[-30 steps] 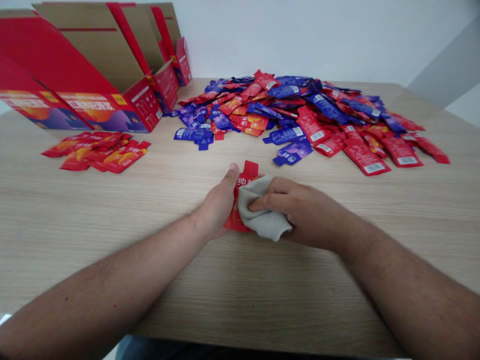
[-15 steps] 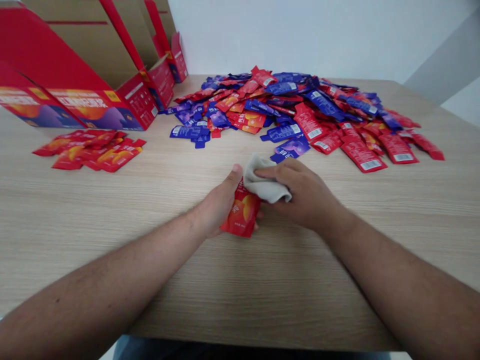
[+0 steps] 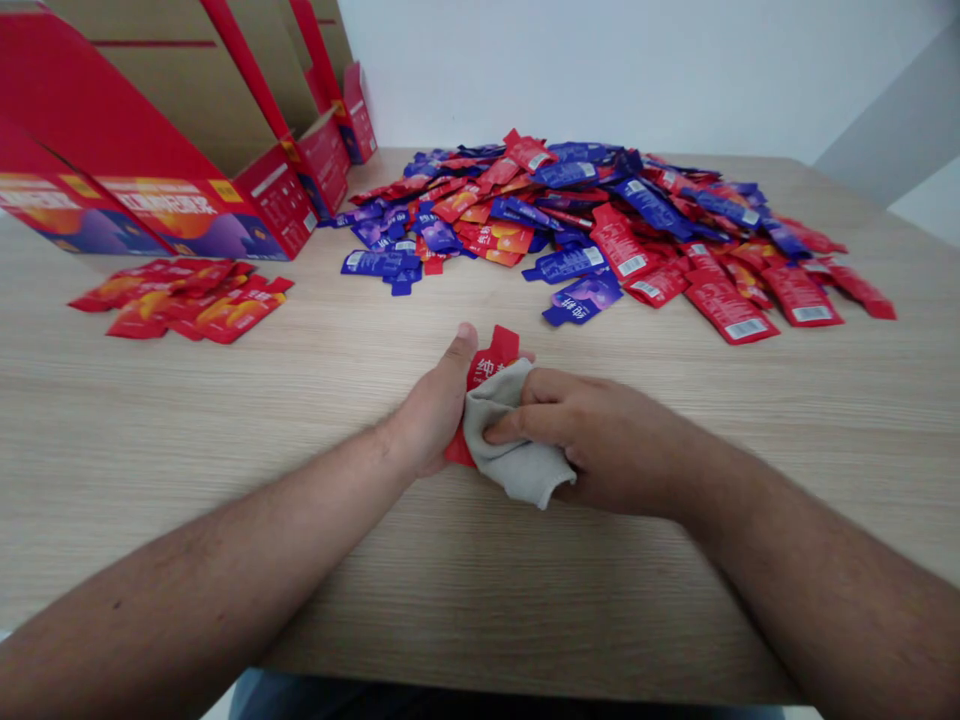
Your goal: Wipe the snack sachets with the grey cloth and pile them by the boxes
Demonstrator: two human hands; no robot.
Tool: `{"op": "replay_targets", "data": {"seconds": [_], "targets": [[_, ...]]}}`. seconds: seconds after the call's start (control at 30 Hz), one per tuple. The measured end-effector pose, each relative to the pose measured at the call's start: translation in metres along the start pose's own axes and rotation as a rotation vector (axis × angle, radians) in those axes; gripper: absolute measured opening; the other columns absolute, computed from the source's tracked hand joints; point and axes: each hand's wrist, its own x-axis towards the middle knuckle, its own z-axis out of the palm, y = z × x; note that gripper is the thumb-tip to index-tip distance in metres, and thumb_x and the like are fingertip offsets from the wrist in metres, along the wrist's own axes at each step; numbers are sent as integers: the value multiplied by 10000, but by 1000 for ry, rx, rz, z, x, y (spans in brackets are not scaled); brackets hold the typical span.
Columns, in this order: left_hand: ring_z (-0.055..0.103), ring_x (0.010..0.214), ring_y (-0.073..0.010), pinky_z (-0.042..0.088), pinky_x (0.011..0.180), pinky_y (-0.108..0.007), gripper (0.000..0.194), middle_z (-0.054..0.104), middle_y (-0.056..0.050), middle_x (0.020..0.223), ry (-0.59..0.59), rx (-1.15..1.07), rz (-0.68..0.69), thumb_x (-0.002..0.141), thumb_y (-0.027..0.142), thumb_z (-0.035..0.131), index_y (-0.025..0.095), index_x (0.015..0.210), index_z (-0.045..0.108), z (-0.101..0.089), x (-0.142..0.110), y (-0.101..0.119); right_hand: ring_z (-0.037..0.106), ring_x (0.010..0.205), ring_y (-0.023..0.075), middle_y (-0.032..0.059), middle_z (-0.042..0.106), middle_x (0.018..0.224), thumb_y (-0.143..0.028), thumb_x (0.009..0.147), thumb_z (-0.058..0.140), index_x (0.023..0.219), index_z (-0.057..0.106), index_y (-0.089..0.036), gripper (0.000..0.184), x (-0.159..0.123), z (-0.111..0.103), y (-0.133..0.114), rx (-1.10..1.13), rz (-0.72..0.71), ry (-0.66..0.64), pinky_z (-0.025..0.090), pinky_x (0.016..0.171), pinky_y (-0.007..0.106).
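Red sachet (image 3: pixel 489 368): upright on its lower edge or close to it, held just above the surface, its top tab and white printed characters showing, its lower part hidden by cloth and hands.

Left hand (image 3: pixel 431 405): closed around the sachet's left side, thumb raised along its edge; the other fingers are out of sight behind it, so the pinch shows only in part.

Right hand (image 3: pixel 604 445): fingers curled and pressed over the cloth, pushing it against the sachet's face, toward the left hand.

Beige cloth (image 3: pixel 510 440): bunched between the right hand and the sachet, covering most of the sachet's front.

Surface (image 3: pixel 225 520): light wood grain, running beneath both forearms and the sachet.

Purple sachet (image 3: pixel 583 300): lying flat just ahead and to the right of the red sachet, at the near edge of the main pile.

Main pile (image 3: pixel 592 215): red and purple sachets heaped well ahead of the red sachet, many with barcodes showing.

Red sachet row (image 3: pixel 184 302): overlapping sachets, ahead and to the left.

Red cardboard boxes (image 3: pixel 187 205): open, standing in a line beyond that row, further left of the red sachet.
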Motion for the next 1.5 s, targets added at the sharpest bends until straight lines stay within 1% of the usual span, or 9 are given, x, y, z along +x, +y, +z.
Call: {"op": "replay_targets", "data": {"seconds": [0.2,0.47,0.57,0.77,0.87,0.97,1.1,1.27,1.5], "targets": [[718,584,-198,592,587,-287,789,786,-131,790,-71,-11,3,1102,733,310,101,1186,775,-8,7,-2,666,987,261,129,704,1167,-241,865,810,1363,748,-196,504,3,13,7,-133,165,278,562,843,379],[743,663,-194,581,616,-270,810,800,-117,825,7,67,66,1047,811,396,118,1095,812,-5,2,-1,684,876,206,48,732,1109,-212,867,825,1255,817,-294,397,2,6,-15,7,-13,-80,517,750,320],[766,710,-215,606,649,-293,819,804,-136,850,-10,66,36,1094,755,302,110,1091,807,-4,4,-1,699,916,216,54,736,1129,-160,817,842,1236,829,-291,439,-1,-6,-5,2,-9,-97,535,786,325],[734,568,-240,603,525,-335,833,756,-106,741,-61,133,-69,1084,774,257,129,1195,772,-12,5,3,692,983,283,131,716,1101,-223,843,811,1347,786,-192,505,0,0,33,-168,141,329,569,831,390],[729,558,-232,602,518,-325,837,754,-108,741,-58,123,-62,1080,780,264,120,1177,770,-14,6,4,690,1003,289,136,732,1064,-212,859,782,1339,773,-142,485,5,13,36,-139,136,418,579,856,399],[722,561,-214,584,528,-292,838,759,-118,735,-70,80,-47,1095,754,254,106,1163,780,-12,6,3,684,983,261,122,720,1116,-237,859,810,1334,770,-184,479,6,20,17,-84,82,335,580,837,372],[764,651,-228,604,600,-298,807,784,-127,775,-85,55,-58,1087,761,321,115,1120,805,-8,4,1,686,921,223,70,720,1136,-225,883,804,1304,786,-280,424,2,12,-9,-37,13,58,567,795,345],[781,698,-217,629,683,-303,810,807,-139,849,-110,86,-35,1120,707,263,113,1111,813,-8,4,-1,709,956,229,58,726,1173,-177,818,844,1241,824,-316,446,-4,-6,3,46,-3,-65,578,816,349],[729,553,-230,610,511,-320,811,738,-88,696,-70,220,-99,1099,746,240,122,1167,754,-11,5,4,693,1036,310,128,777,1123,-187,842,771,1328,782,-191,485,2,6,36,-133,155,412,577,889,433]]}}
